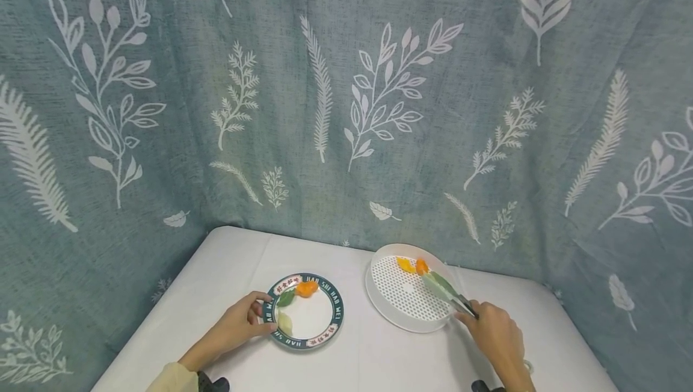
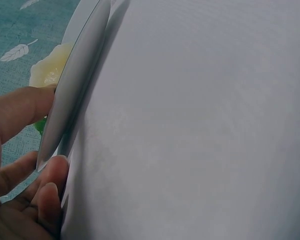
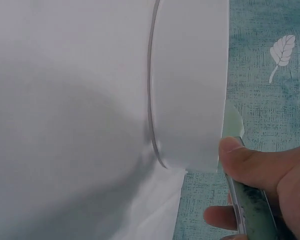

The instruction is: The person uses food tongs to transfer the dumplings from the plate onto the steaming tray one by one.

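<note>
Gripping green utensil (image 1: 443, 285) | right hand (image 1: 495, 333) | strainer interior (image 1: 397, 290): head view only

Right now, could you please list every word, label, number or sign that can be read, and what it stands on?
"HAO SHI HAO WEI": upper-right rim of the plate.
Chinese characters, two rim panels: too small to read.
Left rim lettering: too small, partly behind the left hand.

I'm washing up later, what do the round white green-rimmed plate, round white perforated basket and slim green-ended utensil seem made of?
Round white green-rimmed plate: seemingly glossy ceramic or melamine; smooth underside, soft sheen.
Round white perforated basket: probably satin plastic; even wall, regular holes.
Slim green-ended utensil: end perhaps plastic, even pale colour; handle possibly metal, shiny edges.
</note>
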Motion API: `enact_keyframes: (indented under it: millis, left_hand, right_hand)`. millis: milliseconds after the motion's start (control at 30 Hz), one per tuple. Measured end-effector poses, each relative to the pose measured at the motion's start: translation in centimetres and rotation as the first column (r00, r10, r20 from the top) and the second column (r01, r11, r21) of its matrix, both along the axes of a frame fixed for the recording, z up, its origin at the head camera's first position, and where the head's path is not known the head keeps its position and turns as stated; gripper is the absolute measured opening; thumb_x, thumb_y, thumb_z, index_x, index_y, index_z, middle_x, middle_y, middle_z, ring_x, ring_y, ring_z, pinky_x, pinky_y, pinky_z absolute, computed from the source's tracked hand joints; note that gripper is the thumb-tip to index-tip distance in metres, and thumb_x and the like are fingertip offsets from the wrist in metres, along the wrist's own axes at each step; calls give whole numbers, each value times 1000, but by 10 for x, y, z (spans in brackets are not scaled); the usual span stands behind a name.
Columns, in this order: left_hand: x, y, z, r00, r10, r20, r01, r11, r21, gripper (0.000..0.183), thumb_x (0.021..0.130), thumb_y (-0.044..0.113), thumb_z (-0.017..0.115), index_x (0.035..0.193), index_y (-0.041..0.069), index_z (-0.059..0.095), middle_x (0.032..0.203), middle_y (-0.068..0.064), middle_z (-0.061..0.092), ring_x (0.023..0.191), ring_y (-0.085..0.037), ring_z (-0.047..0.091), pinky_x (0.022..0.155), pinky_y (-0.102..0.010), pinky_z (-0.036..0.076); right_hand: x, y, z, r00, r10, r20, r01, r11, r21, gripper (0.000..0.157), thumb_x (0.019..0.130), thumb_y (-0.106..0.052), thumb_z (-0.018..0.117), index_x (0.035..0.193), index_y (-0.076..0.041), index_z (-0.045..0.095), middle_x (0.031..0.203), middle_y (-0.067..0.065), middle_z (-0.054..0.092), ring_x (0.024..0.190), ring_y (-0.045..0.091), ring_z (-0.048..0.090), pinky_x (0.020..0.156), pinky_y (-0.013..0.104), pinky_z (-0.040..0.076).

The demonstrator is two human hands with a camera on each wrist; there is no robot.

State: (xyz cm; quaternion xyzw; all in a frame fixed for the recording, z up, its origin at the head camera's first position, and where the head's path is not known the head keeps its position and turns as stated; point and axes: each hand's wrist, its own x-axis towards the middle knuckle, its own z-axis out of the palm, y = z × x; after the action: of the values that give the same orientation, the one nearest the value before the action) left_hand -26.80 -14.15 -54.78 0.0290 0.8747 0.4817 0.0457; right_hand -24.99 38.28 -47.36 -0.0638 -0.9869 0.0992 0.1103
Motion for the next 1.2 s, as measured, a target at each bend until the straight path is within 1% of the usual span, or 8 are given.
enact_keyframes:
  millis: [200,400,633,767,900,967,1067,1200]
  left_hand:
    - [0,0,0,1000,5,0,-5,1000,1,66,74,28,94,129,13,61,94,-1,55,77,-17,51,63,-29,44]
    - [-2,0,-4,1000,6,1,-6,1000,1,66,74,30,94,130,14,62,94,0,55,77,-17,51,63,-29,45]
    - [-3,-1,-4,1000,8,-7,-8,1000,6,66,74,29,94,129,14,62,94,0,55,77,-17,51,63,-29,45]
    - [-2,-1,-3,1000,5,-9,-5,1000,5,66,74,30,94,129,13,62,94,-1,55,77,-17,51,64,-29,44]
    - [-1,-1,-3,1000,-8,-12,8,1000,6,67,74,31,93,130,12,61,94,0,55,77,-17,51,64,-29,44]
    - [-1,-1,-3,1000,-12,-10,12,1000,9,67,74,31,93,130,12,61,94,0,55,77,-17,51,64,-29,45]
    - [-1,-1,-4,1000,-12,-14,12,1000,6,67,74,31,93,130,12,61,93,0,55,77,-17,51,64,-29,45]
    - [-1,-2,-2,1000,-7,-12,7,1000,5,66,74,31,93,130,13,61,94,0,55,77,-17,51,64,-28,45]
  right_hand:
    - [-4,-1,3,1000,-10,-2,10,999,37,38,86,-35,84,103,-3,74,64,1,45,58,20,44,49,35,34]
    - [-5,-2,7,1000,19,3,-19,997,77,33,85,-34,84,95,-5,75,64,1,49,57,20,45,48,36,36]
    - [-7,-5,15,998,30,62,-36,994,102,28,85,-34,84,82,-9,71,62,0,51,56,20,46,49,36,38]
    - [-9,-9,18,993,11,118,-23,995,100,31,85,-35,84,80,-10,68,64,0,53,58,20,47,51,37,40]
    - [-8,-11,18,989,0,145,-14,995,101,34,83,-35,86,76,-11,63,65,1,52,58,20,47,51,36,39]
    - [-7,-12,18,990,1,139,-15,995,101,34,83,-34,86,75,-12,62,64,0,51,58,19,47,51,36,38]
    - [-6,-13,18,995,8,103,-18,995,102,33,82,-34,87,77,-11,64,64,0,50,57,19,46,50,35,37]
    - [-5,-12,18,999,7,33,-10,995,98,34,81,-34,88,88,-5,71,64,1,49,56,20,45,48,35,35]
